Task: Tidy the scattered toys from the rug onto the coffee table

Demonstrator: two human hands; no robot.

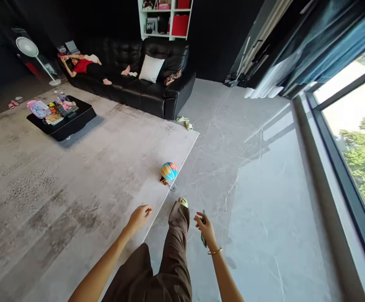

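My left hand (140, 217) hangs over the edge of the rug, fingers loosely curled and apart, with nothing visible in it. In my right hand (206, 228), over the grey floor, is a slim dark green object (204, 241), seen almost edge-on; its kind cannot be made out. A gold bangle (215, 251) circles that wrist. Ahead of both hands, a blue, orange and yellow ball (169, 170) with white lines rests near the rug's edge. Beside it lies a small black and yellow item (164, 181) with a thin dark cord. Neither hand touches these.
A pale patterned rug (107, 167) covers the left side; glossy marble-look floor (220, 167) lies right. Light green slippers (184, 121) sit by the black sofa (152, 98), where a person (84, 66) lies. A low black table (66, 130) holds several items. A fan (27, 47) stands behind.
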